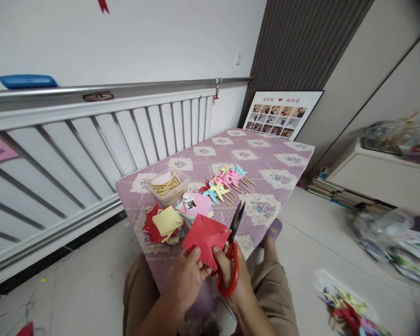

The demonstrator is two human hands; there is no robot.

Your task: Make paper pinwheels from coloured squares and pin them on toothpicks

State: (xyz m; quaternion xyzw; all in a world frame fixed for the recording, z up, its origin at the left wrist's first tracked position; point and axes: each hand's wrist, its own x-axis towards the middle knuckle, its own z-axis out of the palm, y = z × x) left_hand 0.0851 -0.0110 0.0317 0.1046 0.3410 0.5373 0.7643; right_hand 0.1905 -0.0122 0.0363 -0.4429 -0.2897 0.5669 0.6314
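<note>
A red paper square [205,235] with slits cut in from its corners is held over the near end of the table. My left hand [192,273] pinches its lower edge between thumb and fingers. My right hand [233,273] has red-handled scissors [235,224] in its grip, blades slightly apart and pointing away, and its thumb also presses on the paper. Left of the paper lies a stack of red and yellow paper squares [166,223]. Pink paper sheets [199,205] lie just beyond it. Several finished paper pinwheels [224,182] on sticks lie farther off.
A plastic box of wooden sticks [168,185] stands on the patterned tablecloth [245,155]. A white radiator [126,135] runs along the left. A photo board [283,112] leans at the far end. More pinwheels [350,310] lie low on the right, near plastic bags [392,238].
</note>
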